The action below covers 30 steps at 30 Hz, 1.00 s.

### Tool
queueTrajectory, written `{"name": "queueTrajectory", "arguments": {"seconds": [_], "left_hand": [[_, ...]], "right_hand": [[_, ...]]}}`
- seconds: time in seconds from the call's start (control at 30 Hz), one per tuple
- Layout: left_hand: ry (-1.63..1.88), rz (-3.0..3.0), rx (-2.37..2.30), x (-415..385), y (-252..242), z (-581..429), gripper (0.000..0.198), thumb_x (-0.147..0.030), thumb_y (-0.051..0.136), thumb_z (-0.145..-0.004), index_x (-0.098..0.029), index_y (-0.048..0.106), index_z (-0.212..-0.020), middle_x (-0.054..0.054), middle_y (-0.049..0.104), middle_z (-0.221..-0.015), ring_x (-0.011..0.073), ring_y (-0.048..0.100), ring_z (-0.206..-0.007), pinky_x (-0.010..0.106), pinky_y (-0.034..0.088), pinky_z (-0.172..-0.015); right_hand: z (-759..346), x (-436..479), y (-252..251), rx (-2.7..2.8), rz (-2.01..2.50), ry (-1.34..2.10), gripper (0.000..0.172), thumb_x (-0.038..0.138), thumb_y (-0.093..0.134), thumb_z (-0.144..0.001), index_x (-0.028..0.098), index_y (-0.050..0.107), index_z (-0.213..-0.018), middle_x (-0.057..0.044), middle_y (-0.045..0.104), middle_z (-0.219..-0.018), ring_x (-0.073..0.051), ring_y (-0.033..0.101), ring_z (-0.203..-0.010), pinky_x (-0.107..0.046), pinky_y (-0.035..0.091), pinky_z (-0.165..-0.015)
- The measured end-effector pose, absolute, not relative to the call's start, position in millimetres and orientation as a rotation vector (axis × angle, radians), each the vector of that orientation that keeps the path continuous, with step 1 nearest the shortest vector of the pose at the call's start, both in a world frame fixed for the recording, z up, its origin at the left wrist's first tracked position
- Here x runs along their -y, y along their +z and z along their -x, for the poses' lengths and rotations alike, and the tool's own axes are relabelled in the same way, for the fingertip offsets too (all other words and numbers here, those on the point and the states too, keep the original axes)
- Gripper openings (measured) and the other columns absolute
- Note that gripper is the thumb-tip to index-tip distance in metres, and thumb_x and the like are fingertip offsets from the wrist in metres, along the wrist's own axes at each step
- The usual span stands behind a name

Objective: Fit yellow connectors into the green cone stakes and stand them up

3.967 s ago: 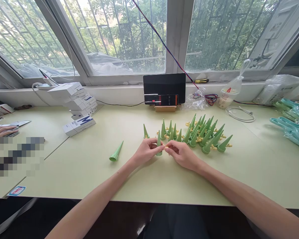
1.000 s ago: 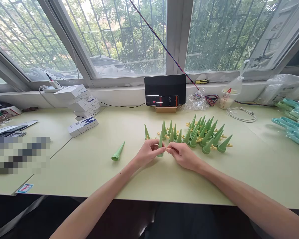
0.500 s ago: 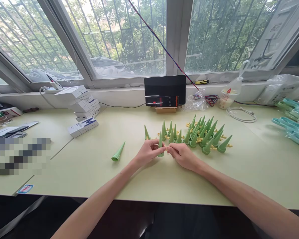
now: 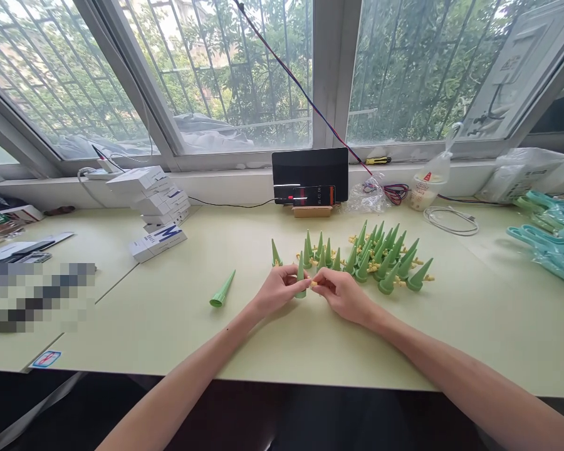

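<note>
My left hand (image 4: 280,289) is closed around a green plastic watering spike (image 4: 301,275), which stands point up between thumb and fingers. Close by on its right, my right hand (image 4: 339,293) pinches a small yellow valve piece (image 4: 314,284) at the side of that spike. Whether the two parts are joined cannot be made out, as fingertips cover the spot. Behind both hands stand several green spikes (image 4: 363,266), many with yellow pieces at their bases. A single spike (image 4: 222,289) without any visible yellow piece lies tilted to the left of my left hand.
A phone (image 4: 314,196) leans against a black screen (image 4: 310,166) at the back. White boxes (image 4: 157,241) are stacked at the back left. To the right are a white cable (image 4: 451,222), a bagged cup (image 4: 425,188) and turquoise plastic items (image 4: 549,241). The table's front edge runs below my forearms.
My right fingertips have shifted slightly, and more of the yellow valve piece shows between them. My left hand keeps its hold on the spike. The whole view has moved slightly.
</note>
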<state>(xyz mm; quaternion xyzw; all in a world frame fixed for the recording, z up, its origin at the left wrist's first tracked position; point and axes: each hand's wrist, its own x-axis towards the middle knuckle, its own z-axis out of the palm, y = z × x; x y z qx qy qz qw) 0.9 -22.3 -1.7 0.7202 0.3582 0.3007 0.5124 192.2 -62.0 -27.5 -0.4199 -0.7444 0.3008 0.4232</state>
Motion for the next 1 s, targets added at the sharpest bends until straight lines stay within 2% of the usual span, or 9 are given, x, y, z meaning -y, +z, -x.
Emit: {"name": "queueTrajectory", "arguments": {"seconds": [0.23, 0.67, 0.83, 1.0], "left_hand": [[0.739, -1.800, -0.867, 21.0, -6.1, 1.8, 0.036, -0.048, 0.063, -0.084, -0.012, 0.063, -0.080, -0.006, 0.032, -0.056, 0.0051, 0.024, -0.048, 0.020, 0.017, -0.042], [0.725, -1.763, -0.828, 22.6, -1.5, 0.1, 0.035, -0.047, 0.065, -0.082, -0.012, 0.064, -0.082, -0.005, 0.036, -0.058, 0.0055, 0.029, -0.049, 0.019, 0.022, -0.041], [0.742, -1.748, -0.869, 21.1, -1.6, 0.2, 0.036, -0.048, 0.067, -0.081, -0.012, 0.063, -0.079, -0.005, 0.034, -0.056, 0.0053, 0.027, -0.048, 0.019, 0.022, -0.041], [0.773, -1.705, -0.881, 21.2, -1.0, -0.6, 0.036, -0.048, 0.068, -0.079, -0.013, 0.063, -0.076, -0.006, 0.036, -0.053, 0.0049, 0.029, -0.047, 0.019, 0.026, -0.042]], "right_hand": [[-191.0, 62.1, -25.8, 1.898, 1.060, 0.730, 0.026, 0.031, 0.048, -0.095, 0.019, 0.050, -0.072, 0.003, 0.046, -0.062, -0.012, 0.036, -0.056, -0.025, 0.030, -0.053], [-192.2, 58.5, -31.1, 1.960, 1.049, 0.676, 0.038, 0.036, 0.038, -0.099, 0.020, 0.037, -0.064, 0.004, 0.036, -0.059, -0.012, 0.030, -0.055, -0.026, 0.026, -0.054], [-192.0, 60.3, -26.5, 1.914, 1.064, 0.723, 0.035, 0.036, 0.043, -0.099, 0.019, 0.050, -0.069, 0.003, 0.046, -0.060, -0.012, 0.037, -0.055, -0.025, 0.031, -0.054], [-191.5, 61.8, -23.7, 1.877, 1.043, 0.727, 0.017, 0.033, 0.053, -0.094, 0.018, 0.061, -0.090, -0.001, 0.061, -0.078, -0.012, 0.044, -0.059, -0.025, 0.036, -0.056]]}}
